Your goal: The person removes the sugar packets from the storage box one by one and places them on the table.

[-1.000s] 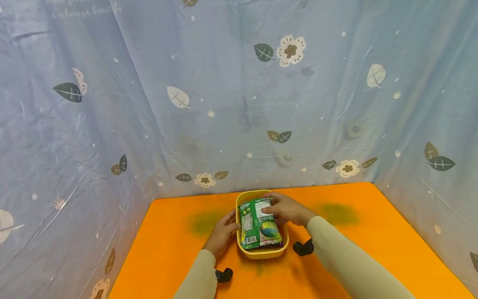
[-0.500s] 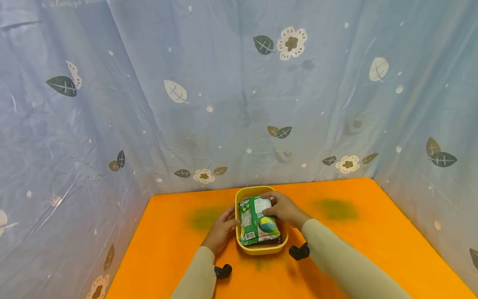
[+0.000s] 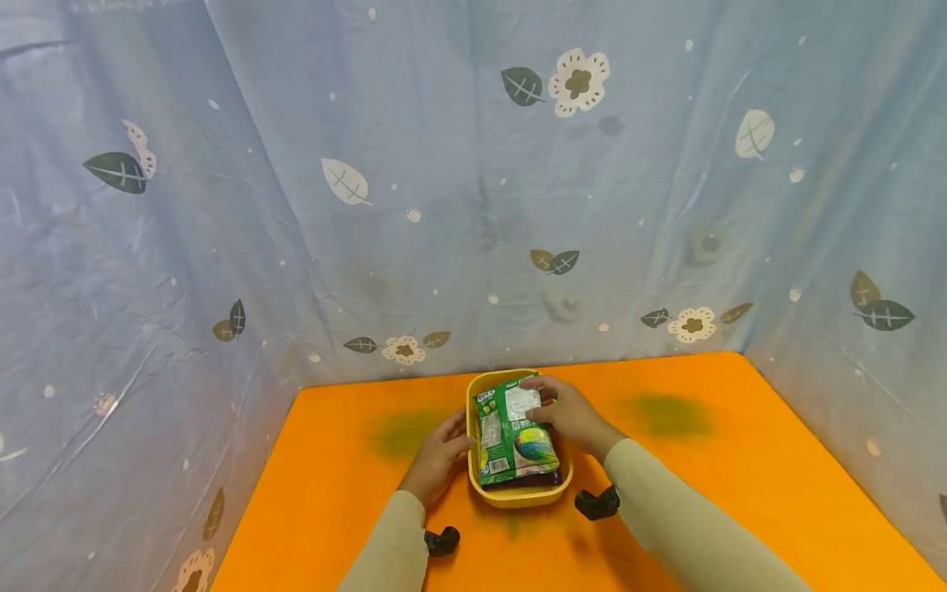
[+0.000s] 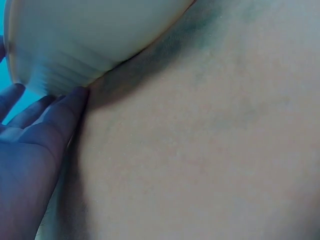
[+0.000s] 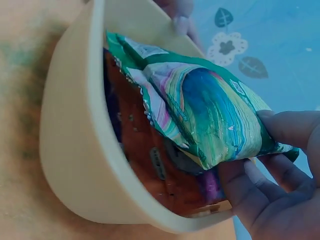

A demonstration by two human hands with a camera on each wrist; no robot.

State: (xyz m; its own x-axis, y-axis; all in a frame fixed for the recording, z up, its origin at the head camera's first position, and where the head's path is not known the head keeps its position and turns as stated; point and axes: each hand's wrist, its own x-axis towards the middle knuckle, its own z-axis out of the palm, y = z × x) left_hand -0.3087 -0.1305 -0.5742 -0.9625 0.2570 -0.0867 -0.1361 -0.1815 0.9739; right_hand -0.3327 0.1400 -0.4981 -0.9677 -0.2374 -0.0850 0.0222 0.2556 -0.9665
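A green snack packet (image 3: 518, 432) with a colourful egg-like picture lies tilted in the mouth of a yellow tub (image 3: 518, 499). My right hand (image 3: 577, 418) pinches the packet's far right part. In the right wrist view, the right thumb (image 5: 287, 127) is on one side of the packet (image 5: 210, 115), with fingers on the other. Under it, orange and purple wrappers (image 5: 145, 145) show inside the tub. My left hand (image 3: 438, 460) holds the tub's left side, thumb at the rim. In the left wrist view, its fingers (image 4: 70, 110) lie along the outer wall.
An orange table top (image 3: 333, 510) with greenish patches carries the tub. Pale blue curtains (image 3: 414, 271) printed with leaves and flowers close off the back and both sides. A black wrist mount (image 3: 598, 503) juts from the right sleeve, another (image 3: 442, 541) from the left.
The packet has shifted and turned slightly in my right hand, remaining over the tub. My left hand stays at the tub's side. The head view has tilted slightly downward.
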